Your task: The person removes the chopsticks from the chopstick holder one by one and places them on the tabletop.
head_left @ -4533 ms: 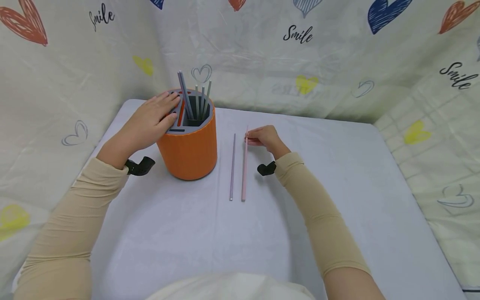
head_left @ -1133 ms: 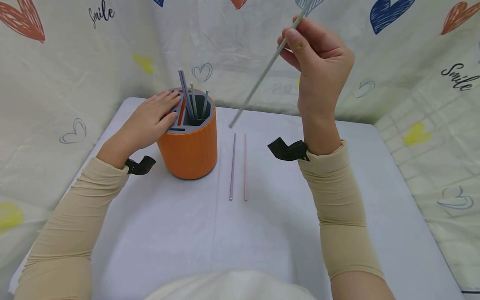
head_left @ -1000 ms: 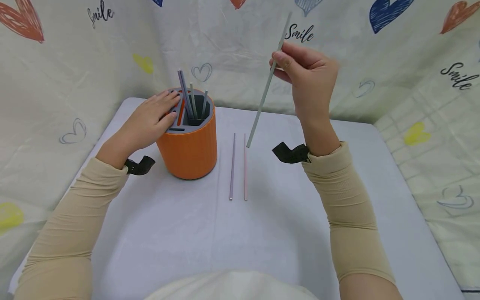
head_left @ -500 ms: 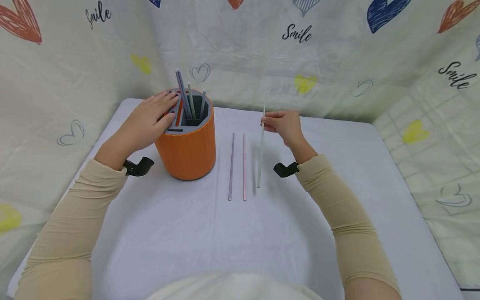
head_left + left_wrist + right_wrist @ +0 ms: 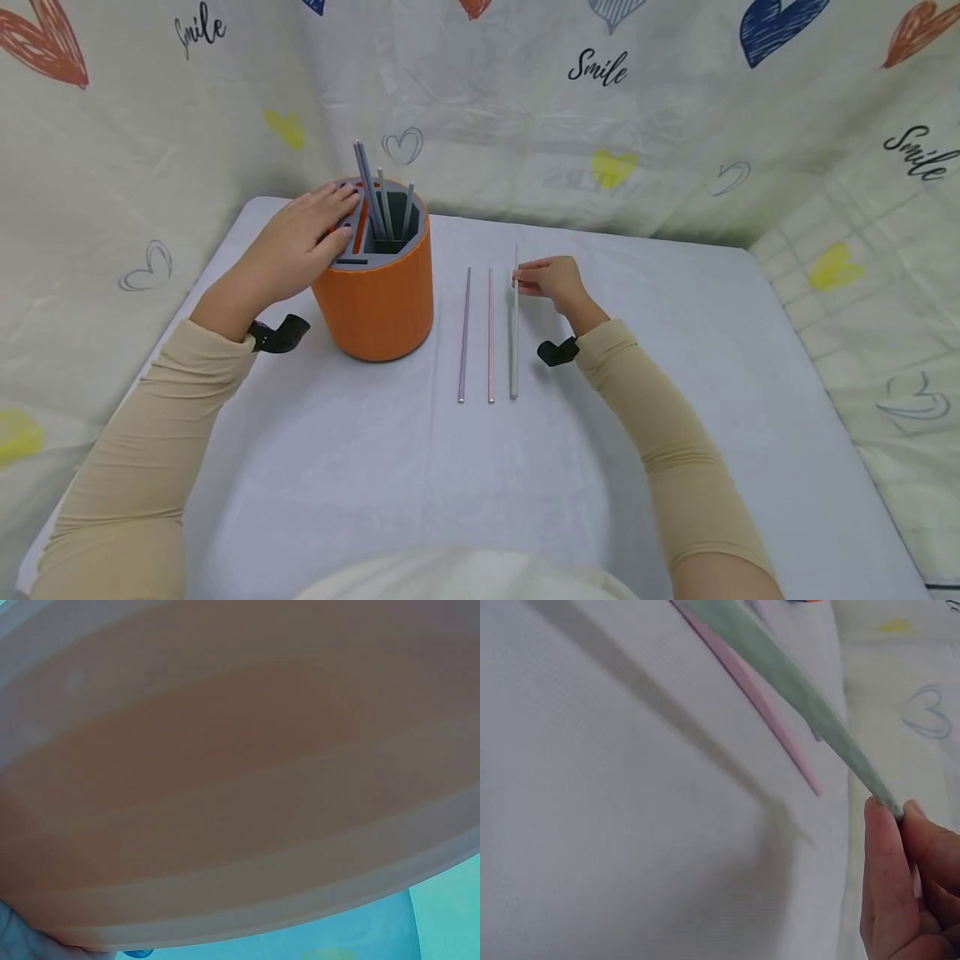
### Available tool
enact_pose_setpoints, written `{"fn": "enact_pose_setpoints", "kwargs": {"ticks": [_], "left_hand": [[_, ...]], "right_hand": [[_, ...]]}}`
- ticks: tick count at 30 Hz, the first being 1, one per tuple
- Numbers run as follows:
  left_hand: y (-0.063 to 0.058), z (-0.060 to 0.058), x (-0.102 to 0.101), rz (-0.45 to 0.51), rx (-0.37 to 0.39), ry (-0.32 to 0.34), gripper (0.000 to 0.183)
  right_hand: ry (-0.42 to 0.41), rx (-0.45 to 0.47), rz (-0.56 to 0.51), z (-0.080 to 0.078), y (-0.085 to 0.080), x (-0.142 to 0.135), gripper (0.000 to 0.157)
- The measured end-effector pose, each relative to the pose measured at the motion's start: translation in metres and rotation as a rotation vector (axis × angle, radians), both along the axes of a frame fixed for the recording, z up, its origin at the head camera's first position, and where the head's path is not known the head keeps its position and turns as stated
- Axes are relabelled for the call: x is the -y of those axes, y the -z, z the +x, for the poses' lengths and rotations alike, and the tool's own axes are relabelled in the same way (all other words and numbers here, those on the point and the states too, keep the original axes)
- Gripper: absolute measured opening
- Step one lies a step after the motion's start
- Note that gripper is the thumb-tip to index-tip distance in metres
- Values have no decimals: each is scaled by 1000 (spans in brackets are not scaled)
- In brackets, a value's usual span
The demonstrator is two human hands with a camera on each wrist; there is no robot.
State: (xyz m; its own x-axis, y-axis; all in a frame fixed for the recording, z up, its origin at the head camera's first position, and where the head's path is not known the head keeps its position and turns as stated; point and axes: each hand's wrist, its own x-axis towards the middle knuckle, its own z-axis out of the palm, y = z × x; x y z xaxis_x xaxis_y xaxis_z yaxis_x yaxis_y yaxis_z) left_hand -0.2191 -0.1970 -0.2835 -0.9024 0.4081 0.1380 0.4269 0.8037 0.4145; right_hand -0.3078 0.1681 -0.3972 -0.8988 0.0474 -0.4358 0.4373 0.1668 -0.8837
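Note:
My right hand (image 5: 553, 279) pinches a thin pale green stick (image 5: 514, 342) near its far end, between thumb and fingers. In the right wrist view the green stick (image 5: 810, 705) slants above the cloth and casts a shadow. Left of it, a pink stick (image 5: 491, 333) and a purple stick (image 5: 464, 333) lie side by side on the table. My left hand (image 5: 300, 242) rests flat on top of an orange round pen holder (image 5: 375, 312) with a grey top. Several thin sticks (image 5: 372, 192) stand in the holder's open compartment. The holder's orange wall (image 5: 225, 772) fills most of the left wrist view.
A white cloth covers the table (image 5: 420, 483). Behind it and along both sides hangs a pale curtain (image 5: 510, 125) printed with hearts and "Smile". A black wrist camera mount (image 5: 279, 333) sits below my left hand, another mount (image 5: 557, 353) below my right.
One green stick has come out of the holder in my right hand, which lowered it toward the table, right of the pink stick. Earlier this hand set down the pink stick. My left hand stayed put.

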Motion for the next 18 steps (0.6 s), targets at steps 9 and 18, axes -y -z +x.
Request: {"fn": "enact_pose_setpoints", "kwargs": {"ticks": [9,18], "left_hand": [[0,0,0,-2,9,0,55],[-1,0,0,0,3,5,55]], "right_hand": [[4,61,-14,0,18,-1,40],[-30,64,103,-3,29,-2,37]]}}
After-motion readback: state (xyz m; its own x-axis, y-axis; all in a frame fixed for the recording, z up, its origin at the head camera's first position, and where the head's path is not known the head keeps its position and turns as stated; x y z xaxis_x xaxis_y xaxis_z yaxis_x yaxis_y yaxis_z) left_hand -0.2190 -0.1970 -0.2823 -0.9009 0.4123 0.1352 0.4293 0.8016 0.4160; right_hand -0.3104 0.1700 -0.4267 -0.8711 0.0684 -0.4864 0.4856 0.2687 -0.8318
